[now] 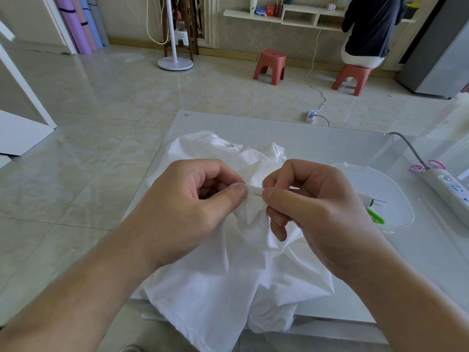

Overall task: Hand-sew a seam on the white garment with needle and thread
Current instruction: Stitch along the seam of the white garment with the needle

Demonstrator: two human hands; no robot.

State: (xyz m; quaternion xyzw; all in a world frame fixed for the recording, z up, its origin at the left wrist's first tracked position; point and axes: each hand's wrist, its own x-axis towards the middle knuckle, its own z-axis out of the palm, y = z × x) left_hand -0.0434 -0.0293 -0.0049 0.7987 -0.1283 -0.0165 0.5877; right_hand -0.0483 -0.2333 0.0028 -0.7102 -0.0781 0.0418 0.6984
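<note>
The white garment [228, 275] lies crumpled over a glass table [317, 138] and hangs off its near edge. My left hand [193, 209] pinches a raised fold of the cloth between thumb and forefinger. Just right of it, my right hand [312, 207] pinches the thin needle [258, 195], whose short visible length lies flat in the fold between the two thumbs. A fine thread [300, 231] shows faintly below my right fingers.
A clear plastic dish [396, 189] to the right holds green-handled scissors [375, 215] and spare needles. A white power strip [449, 191] lies at the table's right edge. On the floor beyond are two red stools [270, 66], a fan stand [175, 63] and a seated person [370, 29].
</note>
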